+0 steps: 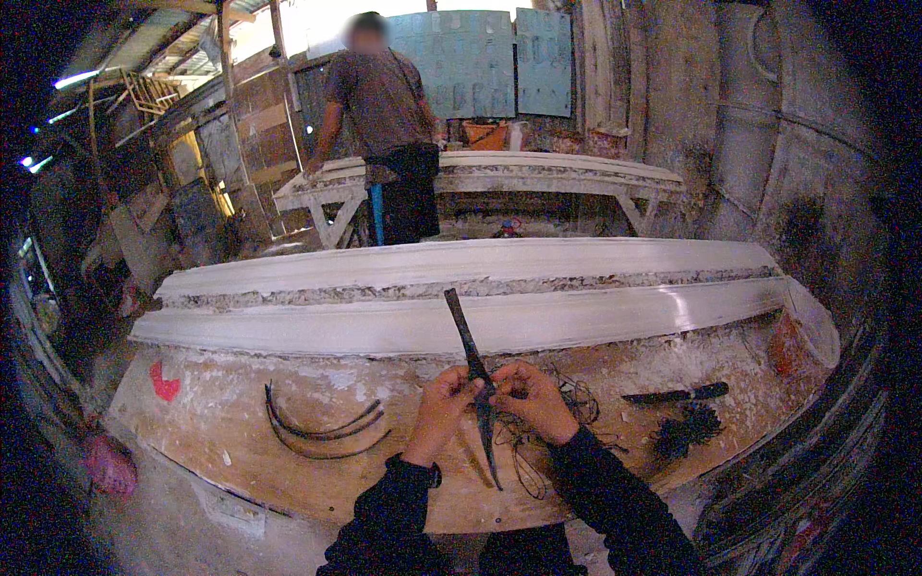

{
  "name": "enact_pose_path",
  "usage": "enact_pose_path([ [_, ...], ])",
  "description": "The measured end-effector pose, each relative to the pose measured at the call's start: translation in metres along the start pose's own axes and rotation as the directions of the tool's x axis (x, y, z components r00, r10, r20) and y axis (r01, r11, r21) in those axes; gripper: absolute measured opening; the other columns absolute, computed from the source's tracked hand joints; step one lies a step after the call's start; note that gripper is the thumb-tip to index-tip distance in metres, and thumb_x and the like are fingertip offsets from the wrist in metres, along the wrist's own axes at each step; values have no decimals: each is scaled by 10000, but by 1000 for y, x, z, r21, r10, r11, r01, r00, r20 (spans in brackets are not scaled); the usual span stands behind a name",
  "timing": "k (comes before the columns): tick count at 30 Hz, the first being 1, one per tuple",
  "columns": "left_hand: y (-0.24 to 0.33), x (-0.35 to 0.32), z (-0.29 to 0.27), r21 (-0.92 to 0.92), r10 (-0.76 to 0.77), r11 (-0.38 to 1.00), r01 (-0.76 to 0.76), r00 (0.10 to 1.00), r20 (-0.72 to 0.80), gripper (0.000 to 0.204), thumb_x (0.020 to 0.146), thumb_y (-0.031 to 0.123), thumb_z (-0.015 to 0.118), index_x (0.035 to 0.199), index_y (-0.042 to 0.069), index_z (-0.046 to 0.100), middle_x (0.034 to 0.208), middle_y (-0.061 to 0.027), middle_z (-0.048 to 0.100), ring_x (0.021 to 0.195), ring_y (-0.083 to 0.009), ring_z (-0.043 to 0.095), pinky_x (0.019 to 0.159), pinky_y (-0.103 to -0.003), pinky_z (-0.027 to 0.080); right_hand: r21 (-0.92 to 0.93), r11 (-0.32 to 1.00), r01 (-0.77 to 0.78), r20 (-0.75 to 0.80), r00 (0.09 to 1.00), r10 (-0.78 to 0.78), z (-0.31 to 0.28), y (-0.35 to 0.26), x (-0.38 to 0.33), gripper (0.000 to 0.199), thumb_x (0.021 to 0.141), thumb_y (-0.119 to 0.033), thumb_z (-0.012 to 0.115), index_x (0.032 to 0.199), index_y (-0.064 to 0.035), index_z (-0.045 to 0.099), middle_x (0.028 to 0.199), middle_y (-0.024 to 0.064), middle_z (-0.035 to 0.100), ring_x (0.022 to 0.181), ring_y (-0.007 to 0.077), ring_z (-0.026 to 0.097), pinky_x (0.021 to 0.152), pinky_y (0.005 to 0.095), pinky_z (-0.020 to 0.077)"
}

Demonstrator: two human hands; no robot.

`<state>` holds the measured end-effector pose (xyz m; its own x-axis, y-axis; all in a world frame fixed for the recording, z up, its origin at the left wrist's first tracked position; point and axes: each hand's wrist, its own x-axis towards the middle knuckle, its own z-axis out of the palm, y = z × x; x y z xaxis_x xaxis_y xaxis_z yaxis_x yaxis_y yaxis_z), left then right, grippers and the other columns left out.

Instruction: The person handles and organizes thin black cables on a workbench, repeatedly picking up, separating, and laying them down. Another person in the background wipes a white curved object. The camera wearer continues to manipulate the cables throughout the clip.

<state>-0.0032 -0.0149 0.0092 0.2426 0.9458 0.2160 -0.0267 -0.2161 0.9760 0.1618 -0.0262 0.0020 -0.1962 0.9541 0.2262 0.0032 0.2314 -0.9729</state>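
Observation:
Over the wooden tabletop [346,480] I hold a long, narrow dark strip [464,331], roughly upright, its lower end tapering to a point. My left hand [442,408] pinches the strip at its middle from the left. From the right, my right hand [534,398] is closed at the same spot, where a dark knot or wrap seems to sit; the fingers partly hide it. Beside and below my right hand lies a loose tangle of thin dark cord [523,466]. Several curved dark strips [322,432] rest on the wood to the left.
A knife [675,394] and a dark bundle of cord [688,429] lie at the right. Long white mouldings [403,326] span the table beyond my hands. A red scrap [164,382] is at far left. Another person [384,115] stands at a second bench [538,178] behind.

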Motion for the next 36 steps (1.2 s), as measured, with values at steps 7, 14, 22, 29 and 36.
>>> enact_pose_path([
  [7, -1, 3, 5, -15, 65, 998, -66, 997, -40, 116, 820, 138, 569, 881, 40, 562, 728, 32, 533, 641, -58, 470, 574, -208, 395, 124, 989, -85, 21, 996, 83, 1, -8, -2, 255, 693, 9, 646, 883, -69, 495, 740, -23, 523, 713, 70, 508, 663, 219, 430],
  [14, 4, 0, 4, 129, 57, 991, -45, 994, -93, 165, 816, 162, 579, 929, 45, 555, 719, 33, 526, 627, -54, 466, 547, -200, 397, 136, 990, -24, -1, 1000, 24, 5, -18, -4, 228, 697, -3, 648, 783, -97, 459, 704, -29, 491, 675, 76, 498, 628, 221, 434],
  [22, 7, -1, 3, -220, -55, 973, 68, 996, 65, 288, 781, 86, 592, 1049, 39, 498, 800, 0, 554, 691, -86, 531, 575, -223, 460, 110, 994, -1, -56, 998, 7, 0, -15, -3, 176, 754, -63, 614, 748, -107, 444, 649, -27, 483, 593, 72, 468, 536, 204, 395],
  [29, -13, 6, -1, -231, -19, 972, 40, 995, 93, 377, 770, 21, 561, 1131, 18, 450, 794, -14, 529, 679, -92, 527, 580, -232, 470, 77, 997, -8, -91, 996, 15, -3, -9, 0, 168, 774, -100, 608, 759, -116, 442, 668, -33, 491, 602, 62, 466, 523, 198, 384],
  [36, -11, 4, -3, -173, -26, 984, 38, 997, 74, 368, 765, 3, 539, 1126, 19, 470, 794, -3, 519, 681, -91, 515, 607, -227, 456, 143, 989, -26, -59, 998, 35, -1, -9, -1, 206, 752, -63, 621, 819, -112, 433, 678, -31, 485, 623, 75, 476, 556, 215, 422],
])
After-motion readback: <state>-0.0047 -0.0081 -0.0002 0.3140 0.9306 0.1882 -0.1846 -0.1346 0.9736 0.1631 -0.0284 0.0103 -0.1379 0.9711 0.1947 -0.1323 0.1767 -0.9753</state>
